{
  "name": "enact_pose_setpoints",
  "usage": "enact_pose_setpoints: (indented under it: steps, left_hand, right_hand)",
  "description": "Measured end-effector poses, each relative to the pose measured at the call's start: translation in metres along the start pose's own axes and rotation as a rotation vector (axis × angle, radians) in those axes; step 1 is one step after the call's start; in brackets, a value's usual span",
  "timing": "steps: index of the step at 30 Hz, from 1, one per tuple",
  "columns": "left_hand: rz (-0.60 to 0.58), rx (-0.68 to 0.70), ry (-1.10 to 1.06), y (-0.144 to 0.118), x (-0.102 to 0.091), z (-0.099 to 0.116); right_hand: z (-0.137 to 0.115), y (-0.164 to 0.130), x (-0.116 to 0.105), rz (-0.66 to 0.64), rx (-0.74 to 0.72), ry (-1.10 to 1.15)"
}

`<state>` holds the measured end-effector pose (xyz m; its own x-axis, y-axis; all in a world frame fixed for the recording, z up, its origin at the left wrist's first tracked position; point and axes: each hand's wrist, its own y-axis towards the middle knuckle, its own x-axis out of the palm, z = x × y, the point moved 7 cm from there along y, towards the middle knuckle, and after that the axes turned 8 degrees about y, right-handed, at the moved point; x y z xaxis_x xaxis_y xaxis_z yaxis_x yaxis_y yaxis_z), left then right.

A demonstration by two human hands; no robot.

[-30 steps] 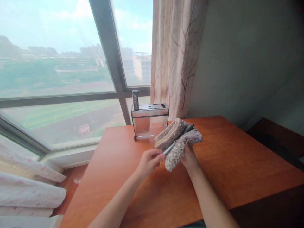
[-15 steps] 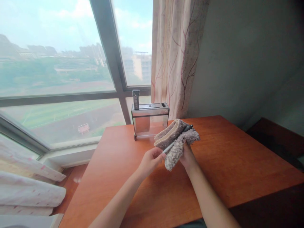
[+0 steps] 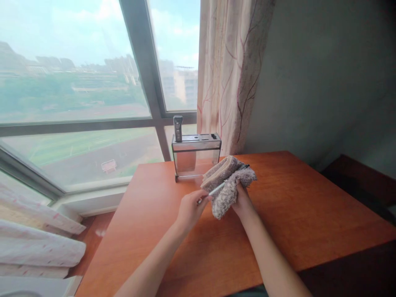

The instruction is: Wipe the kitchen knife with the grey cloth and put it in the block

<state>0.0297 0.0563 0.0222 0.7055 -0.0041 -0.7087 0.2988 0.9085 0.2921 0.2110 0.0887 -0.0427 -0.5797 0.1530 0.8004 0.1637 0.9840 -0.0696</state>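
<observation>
**Thin tool wrapped in a cloth above the table**

A slim, silvery tool (image 3: 216, 189) with a dark handle end (image 3: 244, 167) is seen running diagonally through a folded cloth (image 3: 227, 183). The cloth is fluffy and grey-brown, with a smooth beige band along its upper fold; its shaggy lower part hangs down over the tool. Only a short pale stretch of the tool shows at the lower left and a dark tip at the upper right; what kind of tool it is cannot be told

The pale end is pinched by the left hand (image 3: 190, 208), whose fingers are closed on it. The cloth is gripped from below by the right hand (image 3: 243, 202), its fingers curled shut around the bundle and mostly hidden by it. Both are held just above the table (image 3: 309, 214), near its far edge

Just behind the cloth, a clear block (image 3: 196, 156) with a metal top is stood on the table, and one grey handle (image 3: 177, 128) is seen rising from its left slot. A window (image 3: 77, 103) and a patterned curtain (image 3: 232, 62) are seen beyond
</observation>
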Motion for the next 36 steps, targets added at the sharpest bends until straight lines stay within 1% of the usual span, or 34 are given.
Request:
enact_pose_setpoints:
  steps: [3, 9, 15, 18, 22, 24, 26, 29, 33, 36]
  left_hand:
    - [-0.015, 0.005, -0.017, 0.000, 0.000, 0.001]
    - [-0.071, -0.010, -0.149, -0.001, 0.007, -0.003]
    - [-0.093, -0.035, -0.220, -0.001, 0.009, -0.003]
    - [-0.065, -0.041, -0.250, -0.001, 0.008, -0.002]
    - [0.043, -0.065, -0.246, -0.002, 0.005, -0.007]
    - [0.070, -0.080, -0.244, -0.002, 0.004, -0.011]
    - [0.039, -0.083, -0.279, -0.001, 0.006, -0.013]
    - [-0.059, -0.094, -0.374, -0.001, 0.011, -0.013]
    - [-0.207, -0.172, -0.507, -0.002, 0.020, -0.013]
    - [-0.275, -0.242, -0.629, -0.004, 0.024, -0.010]
  right_hand:
    - [-0.002, -0.002, 0.001, -0.001, -0.005, 0.008]
    - [-0.009, -0.008, 0.006, 0.033, -0.053, 0.017]
    - [-0.011, -0.011, 0.011, 0.008, -0.053, 0.005]
    - [-0.011, -0.011, 0.010, 0.020, -0.063, -0.019]
    - [-0.011, -0.010, 0.009, 0.030, -0.070, -0.031]
    - [-0.010, -0.010, 0.009, 0.034, -0.065, -0.026]
    - [-0.011, -0.010, 0.009, 0.042, -0.064, -0.019]
    - [-0.013, -0.011, 0.010, 0.032, -0.066, -0.022]
    - [-0.018, -0.011, 0.012, 0.000, -0.091, -0.034]
    - [-0.019, -0.010, 0.011, 0.009, -0.099, -0.044]
